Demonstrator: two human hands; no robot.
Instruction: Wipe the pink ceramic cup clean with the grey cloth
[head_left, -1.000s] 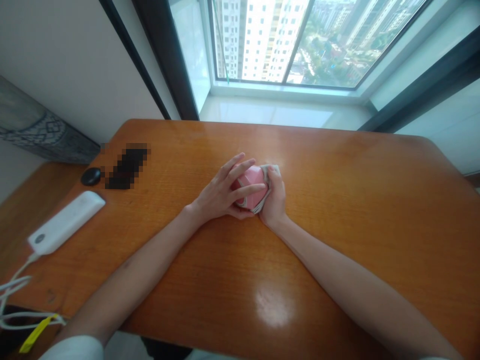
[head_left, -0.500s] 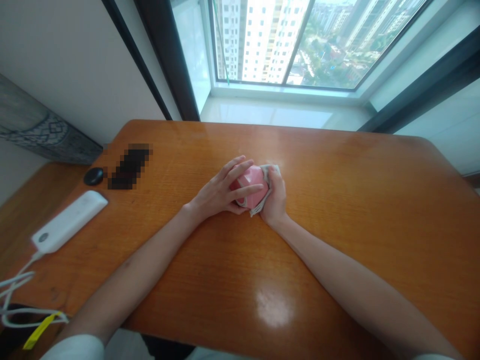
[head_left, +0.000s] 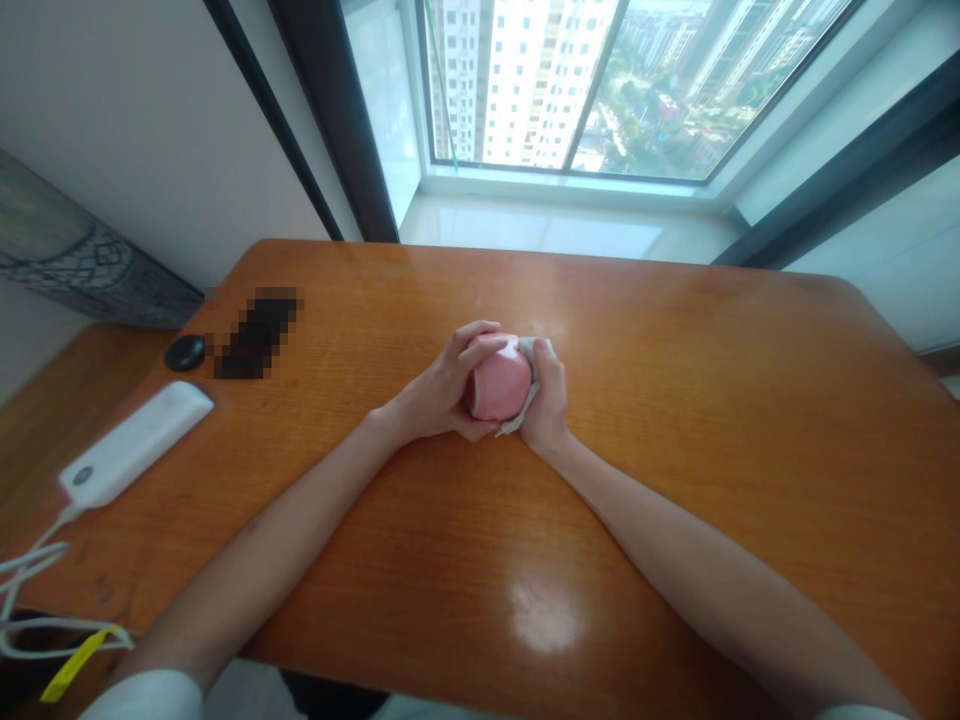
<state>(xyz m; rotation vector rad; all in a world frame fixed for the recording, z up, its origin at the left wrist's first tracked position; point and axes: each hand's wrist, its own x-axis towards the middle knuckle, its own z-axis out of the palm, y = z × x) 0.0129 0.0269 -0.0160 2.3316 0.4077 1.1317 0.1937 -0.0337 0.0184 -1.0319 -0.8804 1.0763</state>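
A rounded pink object, perhaps a cup or small bowl, is between my two hands over the middle of the wooden table. My left hand curls around its left side, with fingers over the top and the thumb low at the front. Against its right side, my right hand presses a pale grey cloth, closed on it. Part of the cloth is hidden behind the pink object and my right palm. The underside of the pink object cannot be seen.
On the wooden table, a white power strip with a white cable lies to the left. Beyond it are a round black object and a blurred-out dark item. A yellow tag hangs by the cable. A window stands behind the table.
The pink object has turned in my hands, showing more of its smooth side. My left fingers have drawn back and wrap its left side; the cloth shows less.
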